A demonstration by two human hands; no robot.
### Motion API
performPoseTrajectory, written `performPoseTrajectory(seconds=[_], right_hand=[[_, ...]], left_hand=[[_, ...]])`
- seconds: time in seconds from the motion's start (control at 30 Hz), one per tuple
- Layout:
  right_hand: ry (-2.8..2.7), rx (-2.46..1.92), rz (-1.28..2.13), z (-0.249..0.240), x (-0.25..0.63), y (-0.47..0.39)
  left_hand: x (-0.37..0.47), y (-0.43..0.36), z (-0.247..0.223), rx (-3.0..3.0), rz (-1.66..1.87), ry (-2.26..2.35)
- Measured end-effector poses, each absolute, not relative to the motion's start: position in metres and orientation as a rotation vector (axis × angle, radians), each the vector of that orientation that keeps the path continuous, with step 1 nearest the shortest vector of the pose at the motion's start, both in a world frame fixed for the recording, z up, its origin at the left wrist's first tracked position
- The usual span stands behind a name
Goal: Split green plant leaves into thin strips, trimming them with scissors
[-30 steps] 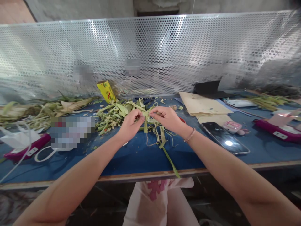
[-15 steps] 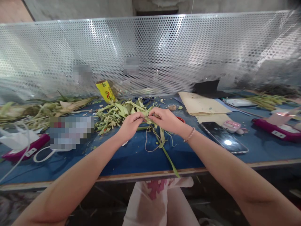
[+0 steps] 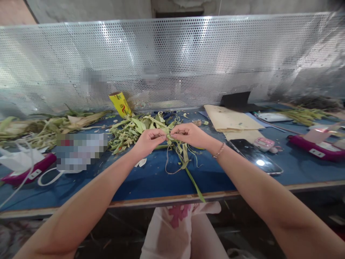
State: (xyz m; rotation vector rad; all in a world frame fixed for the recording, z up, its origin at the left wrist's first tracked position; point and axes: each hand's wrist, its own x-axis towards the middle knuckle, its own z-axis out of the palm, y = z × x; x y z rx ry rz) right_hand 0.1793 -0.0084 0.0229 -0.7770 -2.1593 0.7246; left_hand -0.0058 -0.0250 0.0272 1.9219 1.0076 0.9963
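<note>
My left hand [image 3: 151,141] and my right hand [image 3: 191,134] meet over the middle of the blue table, fingertips almost touching. Both pinch a small green plant piece [image 3: 168,136]; its exact shape is mostly covered by the fingers. Just beyond and to the left lies a heap of green leaves and stalks [image 3: 125,135], which the left hand's knuckles overlap. Below the right hand, dry leaf strips [image 3: 184,158] and a thin curling tendril trail down. One long green blade [image 3: 195,185] reaches over the table's front edge.
A yellow tube [image 3: 120,104] leans behind the heap, before a perforated metal screen [image 3: 183,57]. Brown paper [image 3: 231,118], a phone [image 3: 254,156] and a pink case [image 3: 264,144] lie right. Purple-red power strips [image 3: 318,148] sit on both sides. More dried plants [image 3: 45,129] lie left.
Both hands stay pinched at nearly the same spot, with the left wrist shifted slightly. A white flake beside the left wrist shows more. The red item by the right wrist is now hidden.
</note>
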Motion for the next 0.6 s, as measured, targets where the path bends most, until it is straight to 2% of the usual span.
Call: performPoseTrajectory(seconds=[0.33, 0.4, 0.53, 0.6], right_hand=[[-2.148, -0.799, 0.649, 0.0226, 0.1795, -0.0051], [-2.082, -0.812, 0.511, 0.0201, 0.1790, -0.0045], [-1.912, -0.774, -0.036, 0.0193, 0.1791, -0.0078], [-1.957, -0.731, -0.186, 0.0203, 0.1788, -0.0101]], left_hand=[[-0.0058, -0.0242, 0.0259, 1.878, 1.019, 1.001], [-0.0044, -0.0230, 0.0246, 1.840, 1.056, 0.982], [-0.0025, -0.0212, 0.0202, 1.770, 1.089, 0.956], [-0.0013, -0.0221, 0.0191, 1.779, 1.083, 0.963]])
